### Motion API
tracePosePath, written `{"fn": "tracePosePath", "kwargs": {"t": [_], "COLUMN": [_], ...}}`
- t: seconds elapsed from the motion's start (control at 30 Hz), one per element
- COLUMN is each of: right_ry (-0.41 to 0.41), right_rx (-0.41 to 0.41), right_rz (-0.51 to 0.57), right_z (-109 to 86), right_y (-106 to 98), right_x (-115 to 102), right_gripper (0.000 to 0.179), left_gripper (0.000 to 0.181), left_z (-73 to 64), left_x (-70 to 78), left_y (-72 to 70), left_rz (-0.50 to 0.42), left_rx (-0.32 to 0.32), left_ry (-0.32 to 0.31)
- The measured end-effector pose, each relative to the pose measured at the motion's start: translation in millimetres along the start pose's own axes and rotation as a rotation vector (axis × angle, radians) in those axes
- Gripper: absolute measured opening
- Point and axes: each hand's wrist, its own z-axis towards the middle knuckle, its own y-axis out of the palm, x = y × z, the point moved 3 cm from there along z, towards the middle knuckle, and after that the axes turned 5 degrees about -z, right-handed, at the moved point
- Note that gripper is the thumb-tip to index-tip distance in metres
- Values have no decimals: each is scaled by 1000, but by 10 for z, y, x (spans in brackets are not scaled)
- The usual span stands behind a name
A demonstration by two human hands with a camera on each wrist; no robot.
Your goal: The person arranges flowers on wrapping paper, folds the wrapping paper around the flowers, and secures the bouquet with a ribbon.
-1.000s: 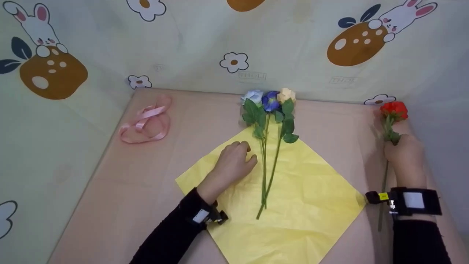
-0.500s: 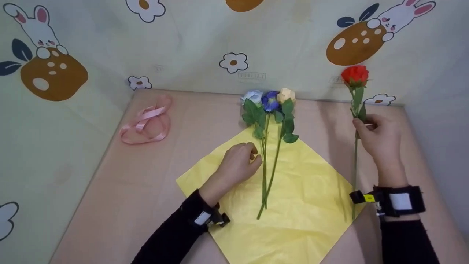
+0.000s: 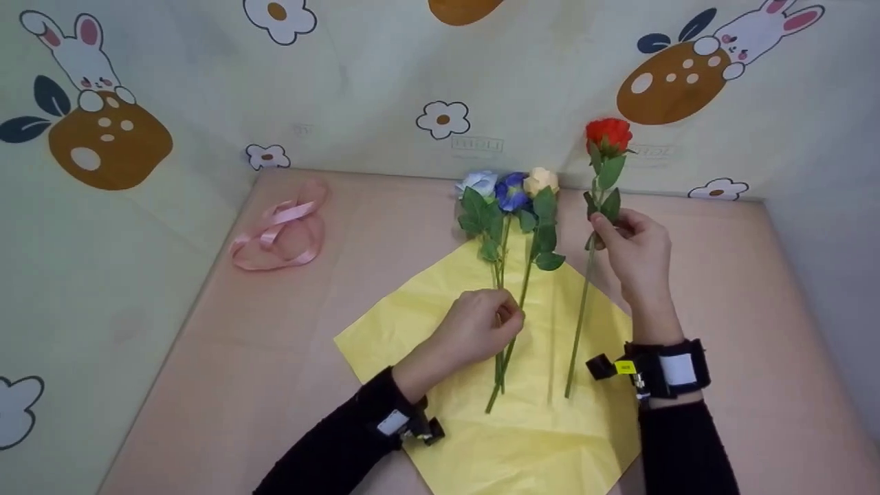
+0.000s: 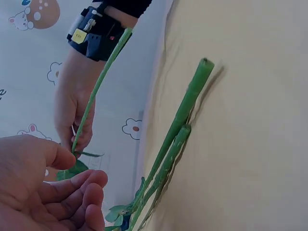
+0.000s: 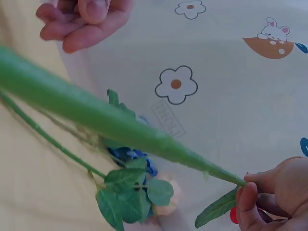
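In the head view my right hand (image 3: pixel 639 254) pinches the stem of a red rose (image 3: pixel 608 135) just under its leaves; the bloom points away from me and the stem end hangs over the yellow wrapping paper (image 3: pixel 536 454). On that paper lie a light blue flower (image 3: pixel 479 184), a dark blue flower (image 3: pixel 511 192) and a cream flower (image 3: pixel 542 181), side by side with their stems crossing low down. My left hand (image 3: pixel 478 326) hovers above those stems. The left wrist view shows its fingers (image 4: pixel 94 195) loosely bent, thumb apart, nothing held.
A loosely looped pink ribbon (image 3: pixel 284 214) lies at the back left of the pink-covered table (image 3: pixel 742 309). Behind it rises a pale wall covering (image 3: pixel 371 82) printed with rabbits and flowers.
My right hand has brought the red rose from the right edge leftward, over the paper, and lifted it more upright. My left hand has shifted slightly right and nearer, over the stems.
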Motion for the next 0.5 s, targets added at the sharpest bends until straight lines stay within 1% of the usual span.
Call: {"fn": "tracePosePath", "kwargs": {"t": [0.1,0.2,0.27,0.4,0.5], "right_ry": [12,24,17,-3,1], "right_rx": [9,15,14,18,26], "right_rz": [58,112,139,170,177], "right_z": [-32,-62,-80,-108,-128], "right_y": [91,196,263,340,357], "right_x": [-52,-91,-104,-99,-79], "right_gripper": [33,34,34,32,29], "left_gripper": [22,26,27,23,17], "left_z": [-1,-17,-26,-37,-45], "left_x": [25,30,24,28,40], "left_y": [78,131,150,155,154], "left_rz": [-72,-146,-188,-246,-252], "left_rx": [-35,-78,-94,-113,-129], "left_ry": [2,-31,-53,-66,-62]}}
